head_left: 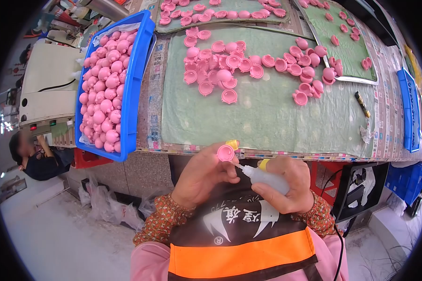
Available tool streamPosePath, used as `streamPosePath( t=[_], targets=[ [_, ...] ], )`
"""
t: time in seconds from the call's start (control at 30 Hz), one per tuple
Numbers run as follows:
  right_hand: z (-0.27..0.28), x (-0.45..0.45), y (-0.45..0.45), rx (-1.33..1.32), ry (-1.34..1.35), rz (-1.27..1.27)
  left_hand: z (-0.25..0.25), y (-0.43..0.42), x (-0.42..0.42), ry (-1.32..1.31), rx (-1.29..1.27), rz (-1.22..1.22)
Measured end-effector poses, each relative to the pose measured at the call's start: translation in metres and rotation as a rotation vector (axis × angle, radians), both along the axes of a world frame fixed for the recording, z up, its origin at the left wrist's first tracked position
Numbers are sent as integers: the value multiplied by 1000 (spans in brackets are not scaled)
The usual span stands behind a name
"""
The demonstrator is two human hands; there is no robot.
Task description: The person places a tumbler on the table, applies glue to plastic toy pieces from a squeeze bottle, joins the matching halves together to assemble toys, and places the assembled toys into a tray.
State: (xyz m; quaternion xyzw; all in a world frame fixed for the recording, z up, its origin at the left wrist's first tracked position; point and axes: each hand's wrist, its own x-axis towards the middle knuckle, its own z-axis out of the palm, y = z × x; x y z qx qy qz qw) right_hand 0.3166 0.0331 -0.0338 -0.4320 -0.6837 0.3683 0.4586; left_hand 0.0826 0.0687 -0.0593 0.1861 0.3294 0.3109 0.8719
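Between its fingertips my left hand (202, 175) holds a pink half shell (225, 152), its hollow side facing up. My right hand (288, 185) is wrapped round a translucent squeeze bottle (268, 180). The bottle's narrow nozzle points left and ends close beside the shell's lower edge; whether they touch I cannot tell. Yellow wrappings show on a finger of each hand. Beyond my hands, many pink half shells (229, 96) lie loosely grouped on a green mat (197, 122).
A blue crate (132, 103) full of round pink pieces stands at the left. A black and gold marker (362, 104) and crumpled tissue (365, 134) lie at the right. More trays with pink pieces are behind. A seated person (42, 157) is at the far left.
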Motion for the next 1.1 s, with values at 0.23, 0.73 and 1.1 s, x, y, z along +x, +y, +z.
streamPosePath(
  t=[0.23, 0.73, 1.1],
  targets=[
    [2, -3, 2, -12, 12, 18, 0, -1, 0, -9, -4, -24],
    [9, 5, 0, -66, -24, 4, 2, 0, -2, 34, 27, -23],
    [7, 4, 2, -52, -61, 49, 7, 0, -1, 146, 99, -39]
  ],
)
